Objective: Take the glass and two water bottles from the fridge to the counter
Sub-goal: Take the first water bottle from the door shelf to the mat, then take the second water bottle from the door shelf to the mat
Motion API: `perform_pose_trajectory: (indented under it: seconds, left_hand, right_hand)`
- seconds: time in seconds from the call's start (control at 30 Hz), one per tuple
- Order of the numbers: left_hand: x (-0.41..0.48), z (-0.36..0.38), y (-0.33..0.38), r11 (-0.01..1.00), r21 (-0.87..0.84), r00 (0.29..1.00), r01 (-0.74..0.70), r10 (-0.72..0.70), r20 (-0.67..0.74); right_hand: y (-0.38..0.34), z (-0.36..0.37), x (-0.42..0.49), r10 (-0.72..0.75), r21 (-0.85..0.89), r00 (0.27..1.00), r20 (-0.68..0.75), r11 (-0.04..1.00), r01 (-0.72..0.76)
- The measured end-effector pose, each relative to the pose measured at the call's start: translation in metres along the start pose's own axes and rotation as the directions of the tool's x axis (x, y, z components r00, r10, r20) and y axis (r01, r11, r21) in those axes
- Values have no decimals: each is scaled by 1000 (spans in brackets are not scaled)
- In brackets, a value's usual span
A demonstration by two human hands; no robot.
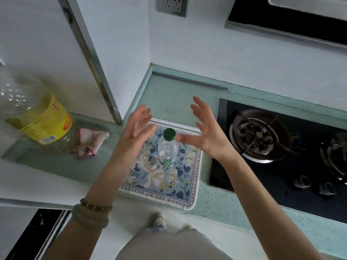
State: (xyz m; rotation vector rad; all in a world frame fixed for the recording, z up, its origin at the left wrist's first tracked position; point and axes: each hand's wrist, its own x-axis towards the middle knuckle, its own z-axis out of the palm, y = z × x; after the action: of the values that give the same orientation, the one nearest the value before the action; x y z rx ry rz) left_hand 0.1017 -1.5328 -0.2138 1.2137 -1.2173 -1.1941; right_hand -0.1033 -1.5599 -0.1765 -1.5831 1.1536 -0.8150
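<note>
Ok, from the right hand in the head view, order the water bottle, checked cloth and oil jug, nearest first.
1. water bottle, by the thumb of the right hand
2. checked cloth, further left on the counter
3. oil jug, far left

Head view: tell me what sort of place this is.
Likely a home kitchen: black glass gas hob set in a pale green speckled counter, plus a large clear yellow-labelled oil jug.

Water bottle [167, 149] upright on mat [169, 192], mat on counter [169, 98]. Left hand [135, 128] left of bottle cap, right hand [204, 132] right of it. Hob [262, 175] just right of mat. Cloth [90, 141] left of mat, beside oil jug [39, 119] further left. Wall socket [171, 5] behind, above counter.
</note>
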Motion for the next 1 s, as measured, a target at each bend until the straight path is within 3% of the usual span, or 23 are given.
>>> perform_pose_trajectory:
  seconds: [0.2, 0.5, 0.7, 1.0]
  left_hand:
    - [20, 11, 47, 971, 56, 959, -231, 218, 180]
    - [43, 68, 70, 948, 36, 870, -316, 274, 409]
    - [41, 142, 83, 936, -60, 744, -346, 312, 591]
    - [9, 266, 95, 920, -206, 512, -333, 360, 780]
  right_hand:
    - [-24, -15, -12, -93, 28, 981, -172, 995, 99]
    - [-20, -66, -54, -76, 18, 890, -450, 995, 94]
    - [-18, -106, -114, -76, -54, 764, -641, 997, 54]
    - [-9, -167, -225, -63, -94, 505, -861, 995, -37]
